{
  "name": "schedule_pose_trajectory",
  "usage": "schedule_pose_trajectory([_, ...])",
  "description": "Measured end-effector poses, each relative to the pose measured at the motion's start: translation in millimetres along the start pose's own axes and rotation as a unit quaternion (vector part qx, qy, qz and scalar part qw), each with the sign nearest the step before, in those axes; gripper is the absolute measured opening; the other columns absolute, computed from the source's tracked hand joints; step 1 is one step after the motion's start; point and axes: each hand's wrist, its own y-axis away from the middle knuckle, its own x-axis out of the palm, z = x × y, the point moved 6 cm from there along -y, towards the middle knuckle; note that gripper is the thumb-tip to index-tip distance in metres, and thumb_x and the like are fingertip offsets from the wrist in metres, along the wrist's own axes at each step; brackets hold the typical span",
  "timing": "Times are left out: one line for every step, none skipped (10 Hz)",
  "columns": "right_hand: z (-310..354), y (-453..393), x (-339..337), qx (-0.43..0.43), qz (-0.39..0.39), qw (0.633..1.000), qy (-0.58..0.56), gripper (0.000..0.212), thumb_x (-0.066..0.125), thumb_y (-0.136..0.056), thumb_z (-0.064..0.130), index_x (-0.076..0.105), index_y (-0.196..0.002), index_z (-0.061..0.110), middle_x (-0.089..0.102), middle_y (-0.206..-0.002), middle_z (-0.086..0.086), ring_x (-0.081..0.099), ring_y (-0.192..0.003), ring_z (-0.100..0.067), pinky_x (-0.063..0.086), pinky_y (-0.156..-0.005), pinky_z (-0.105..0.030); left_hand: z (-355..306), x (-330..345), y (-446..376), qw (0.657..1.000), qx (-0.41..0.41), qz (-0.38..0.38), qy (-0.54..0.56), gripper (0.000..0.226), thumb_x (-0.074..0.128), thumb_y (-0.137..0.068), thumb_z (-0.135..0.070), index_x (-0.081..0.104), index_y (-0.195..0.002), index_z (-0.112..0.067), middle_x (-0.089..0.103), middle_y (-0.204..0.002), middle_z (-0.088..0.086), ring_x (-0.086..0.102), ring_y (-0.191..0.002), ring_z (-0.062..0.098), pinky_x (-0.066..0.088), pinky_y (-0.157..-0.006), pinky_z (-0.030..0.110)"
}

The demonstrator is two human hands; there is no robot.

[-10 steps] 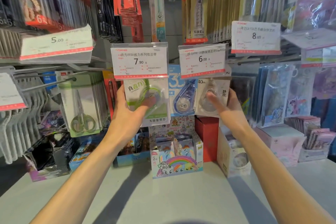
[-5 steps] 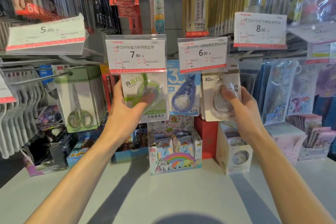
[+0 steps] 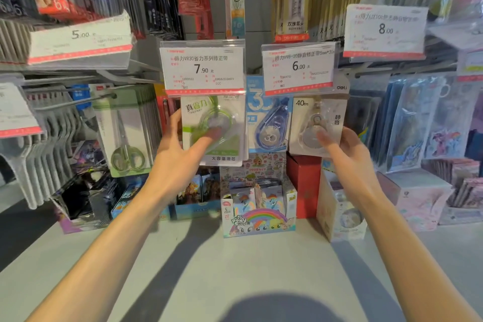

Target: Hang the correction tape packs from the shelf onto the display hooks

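A green correction tape pack [image 3: 222,149] hangs under the 7.90 price tag [image 3: 202,68]; my left hand [image 3: 180,149] grips it, thumb on its front and fingers behind its left edge. My right hand [image 3: 345,150] holds a grey 40m correction tape pack [image 3: 303,117] beneath the 6.00 price tag [image 3: 298,68], thumb on the blister. The tags hide both packs' tops and the hooks. Between them hangs a blue correction tape pack [image 3: 269,125].
Scissors packs [image 3: 125,133] hang on hooks at the left, sleeved stationery [image 3: 418,123] at the right. On the grey shelf [image 3: 235,264] stand a rainbow pony card box [image 3: 258,206], a red box [image 3: 304,185] and a white box [image 3: 339,212].
My right hand has lifted the grey pack up and to the right, under the 6.00 tag. My left hand stays on the green pack. The view has tilted slightly.
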Motion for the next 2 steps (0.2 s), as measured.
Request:
schedule_pose_trajectory([-0.2,18.1,-10.5,0.015,-0.010,1.000,-0.004,0.049,0.071,-0.095,0.044,0.055,-0.138,0.026,0.069,-0.122,0.019,0.064,-0.108,0.014,0.051,-0.086,-0.011,3.8,-13.2,8.6,0.998,0.000,-0.021,0.054,0.059,0.075,-0.091,-0.039,0.048,-0.143,-0.031,0.067,-0.124,-0.020,0.063,-0.111,-0.007,0.047,-0.094,0.017])
schedule_pose_trajectory([1.6,42.9,-27.9,0.004,-0.050,0.999,-0.013,0.044,0.072,-0.095,0.038,0.058,-0.134,0.026,0.068,-0.123,0.018,0.065,-0.112,0.008,0.050,-0.097,-0.020,5.3,-34.8,31.6,0.997,0.009,-0.063,0.047,0.037,0.075,-0.092,-0.033,0.059,-0.126,-0.033,0.067,-0.115,-0.022,0.063,-0.104,-0.012,0.049,-0.090,0.020])
